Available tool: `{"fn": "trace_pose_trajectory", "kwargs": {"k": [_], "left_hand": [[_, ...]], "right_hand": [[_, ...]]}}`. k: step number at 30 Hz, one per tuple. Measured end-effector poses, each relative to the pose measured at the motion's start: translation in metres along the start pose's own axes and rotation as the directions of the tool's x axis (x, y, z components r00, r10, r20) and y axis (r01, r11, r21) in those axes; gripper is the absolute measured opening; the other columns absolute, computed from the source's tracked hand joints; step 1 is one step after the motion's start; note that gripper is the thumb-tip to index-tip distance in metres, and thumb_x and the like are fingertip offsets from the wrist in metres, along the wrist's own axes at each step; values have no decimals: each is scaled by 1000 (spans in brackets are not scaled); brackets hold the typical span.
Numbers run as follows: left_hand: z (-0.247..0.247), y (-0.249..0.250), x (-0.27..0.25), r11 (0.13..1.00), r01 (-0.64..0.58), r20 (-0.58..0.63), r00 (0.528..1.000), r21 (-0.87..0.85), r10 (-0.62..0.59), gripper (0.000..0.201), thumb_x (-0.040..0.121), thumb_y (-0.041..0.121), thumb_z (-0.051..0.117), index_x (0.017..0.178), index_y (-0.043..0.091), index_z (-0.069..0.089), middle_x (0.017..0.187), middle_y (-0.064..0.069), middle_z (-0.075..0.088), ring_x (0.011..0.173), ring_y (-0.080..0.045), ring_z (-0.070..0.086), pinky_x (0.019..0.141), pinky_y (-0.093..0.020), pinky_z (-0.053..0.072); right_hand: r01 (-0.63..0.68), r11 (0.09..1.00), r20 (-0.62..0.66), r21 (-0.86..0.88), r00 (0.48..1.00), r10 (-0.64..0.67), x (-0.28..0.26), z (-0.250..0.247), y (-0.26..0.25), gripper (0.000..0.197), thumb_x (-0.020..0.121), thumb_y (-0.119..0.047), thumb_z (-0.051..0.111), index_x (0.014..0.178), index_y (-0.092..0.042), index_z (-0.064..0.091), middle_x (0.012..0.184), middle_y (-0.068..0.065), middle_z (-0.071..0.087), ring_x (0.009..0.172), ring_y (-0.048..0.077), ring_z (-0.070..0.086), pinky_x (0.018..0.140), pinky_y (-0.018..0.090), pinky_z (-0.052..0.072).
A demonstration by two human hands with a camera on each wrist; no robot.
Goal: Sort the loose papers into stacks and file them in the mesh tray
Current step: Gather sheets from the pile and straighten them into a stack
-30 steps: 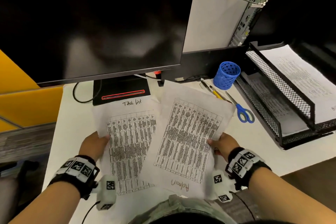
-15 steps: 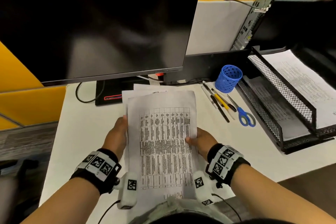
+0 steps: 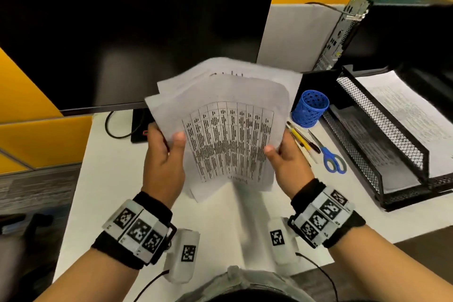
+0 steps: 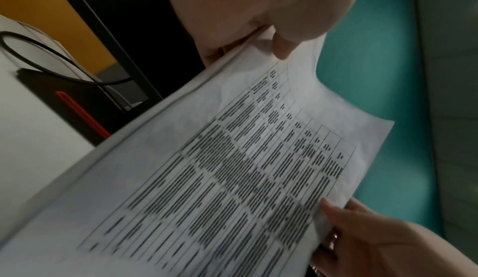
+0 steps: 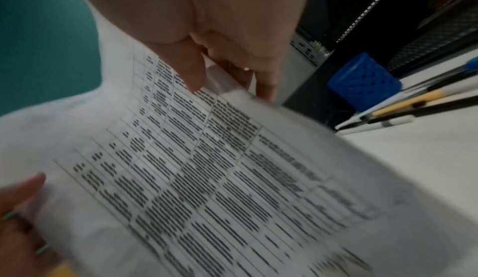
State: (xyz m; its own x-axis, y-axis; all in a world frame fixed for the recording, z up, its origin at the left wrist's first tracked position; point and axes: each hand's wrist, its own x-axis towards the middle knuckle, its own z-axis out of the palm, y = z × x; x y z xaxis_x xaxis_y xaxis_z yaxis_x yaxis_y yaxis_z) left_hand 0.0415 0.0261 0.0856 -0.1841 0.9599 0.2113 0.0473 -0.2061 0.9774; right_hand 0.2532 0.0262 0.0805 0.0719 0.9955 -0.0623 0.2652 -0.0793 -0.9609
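Observation:
A small stack of printed papers (image 3: 228,135) with a table of text stands nearly upright above the white desk (image 3: 110,179), bowed between both hands. My left hand (image 3: 166,152) grips its left edge, thumb on the front sheet. My right hand (image 3: 284,154) grips the right edge the same way. Close up, the papers (image 4: 232,179) fill the left wrist view with my left thumb (image 4: 282,46) on top; in the right wrist view my right thumb (image 5: 191,70) presses the papers (image 5: 207,179). The black mesh tray (image 3: 382,154), with sheets in both tiers, sits at the right.
A large black monitor (image 3: 127,37) stands right behind the papers, its base on the desk. A blue mesh pen cup (image 3: 310,108), several pens (image 3: 302,141) and blue-handled scissors (image 3: 331,157) lie between the papers and the tray. A black computer case (image 3: 392,29) sits behind the tray.
The two sheets that lay apart on the desk were brought together into one stack, then lifted off the desk and tipped upright between both hands.

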Motion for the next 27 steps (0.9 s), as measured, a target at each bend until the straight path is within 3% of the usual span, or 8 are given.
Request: {"fn": "trace_pose_trajectory", "kwargs": {"k": [3, 5, 7, 11, 14, 21, 24, 27], "left_hand": [[2, -12, -10, 999, 36, 61, 997, 20, -38, 43, 91, 22, 45, 110, 60, 39, 114, 28, 57, 108, 10, 55, 88, -16, 43], [6, -10, -11, 999, 46, 62, 997, 24, -48, 44, 96, 14, 43, 109, 57, 39, 110, 28, 57, 102, 14, 56, 87, -15, 44], [8, -1, -8, 1000, 22, 52, 998, 14, -23, 43, 99, 11, 39, 108, 52, 40, 109, 28, 58, 103, 13, 56, 89, -15, 46], [9, 12, -1, 997, -81, -16, 997, 11, 81, 26, 94, 19, 43, 107, 42, 43, 110, 20, 59, 106, 3, 58, 94, -24, 47], [7, 4, -2, 1000, -19, 3, 1000, 6, 19, 26, 90, 24, 50, 104, 43, 41, 111, 18, 60, 104, 1, 59, 92, -31, 49], [8, -25, -14, 990, 117, 20, 993, 79, -119, 47, 92, 5, 52, 114, 44, 36, 110, 23, 55, 90, 24, 53, 77, 1, 42], [12, -34, -17, 972, 201, 55, 976, 121, -209, 37, 95, 12, 49, 102, 48, 42, 100, 26, 55, 84, 19, 55, 72, -9, 44], [13, -41, -18, 952, 254, 49, 963, 170, -265, 27, 95, 15, 50, 108, 39, 50, 99, 22, 59, 95, -5, 59, 87, -27, 46]], "right_hand": [[-76, 997, -52, -23, 996, 75, -9, 5, 21, 33, 93, -6, 48, 123, -19, 52, 117, -5, 62, 112, 13, 56, 96, 29, 46], [-105, 994, -110, -25, 989, 102, -10, 6, 24, 31, 93, -4, 48, 122, -12, 56, 112, 1, 65, 111, 20, 59, 100, 38, 45], [-84, 996, -150, 15, 985, 86, -9, 6, 20, 31, 92, -3, 48, 121, -11, 56, 107, 0, 66, 105, 17, 61, 97, 35, 46], [43, 994, -164, 97, 986, -26, -12, 5, 8, 43, 89, -5, 55, 127, -24, 48, 110, -19, 62, 103, -9, 57, 89, 16, 46], [38, 996, -148, 86, 989, -25, -17, 5, 16, 48, 83, -6, 64, 107, -45, 46, 109, -22, 61, 101, -9, 59, 87, 20, 48], [2, 992, -167, 128, 986, 20, -16, 6, 22, 44, 92, 4, 44, 114, -33, 50, 112, -14, 61, 110, 3, 56, 100, 30, 43], [-8, 998, -182, 61, 983, 19, -14, 12, 27, 44, 93, 2, 42, 130, -21, 45, 122, -5, 59, 117, 11, 53, 106, 36, 40], [-21, 999, -166, 47, 986, 28, -13, 10, 28, 43, 93, 2, 42, 131, -19, 45, 119, -8, 59, 110, 7, 54, 102, 30, 41]]}}
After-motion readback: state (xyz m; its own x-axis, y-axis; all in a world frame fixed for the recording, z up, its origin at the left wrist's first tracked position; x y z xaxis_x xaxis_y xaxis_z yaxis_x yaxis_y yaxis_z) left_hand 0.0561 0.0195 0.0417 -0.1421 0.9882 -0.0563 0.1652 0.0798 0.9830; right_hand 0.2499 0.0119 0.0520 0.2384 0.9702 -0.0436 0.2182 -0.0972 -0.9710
